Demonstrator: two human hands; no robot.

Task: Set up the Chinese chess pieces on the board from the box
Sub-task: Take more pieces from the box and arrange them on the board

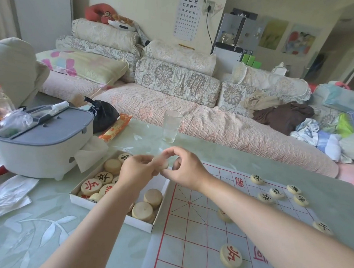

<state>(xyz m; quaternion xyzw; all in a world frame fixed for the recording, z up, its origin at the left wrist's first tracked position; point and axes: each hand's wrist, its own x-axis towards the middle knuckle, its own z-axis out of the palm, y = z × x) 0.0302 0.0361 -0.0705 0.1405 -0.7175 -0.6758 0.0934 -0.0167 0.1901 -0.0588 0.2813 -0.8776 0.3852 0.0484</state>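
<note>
Now, left hand [137, 168]: fingers curled, pinching one edge of a blank-faced wooden piece [162, 164]
Right hand [185, 170]: thumb and forefinger pinch the same piece from the other side
Piece: held in the air above the far end of the box [112, 208]
Box: white, on the counter [46, 219] just left of the board [188, 221], holding more discs [153, 197]
Board: black-lettered discs [277, 193] far right, red-lettered disc [230, 257] near the front

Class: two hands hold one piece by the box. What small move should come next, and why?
Probably turn the piece over to read it: the left hand and right hand pinch it by the box, and no character shows on it.
</note>
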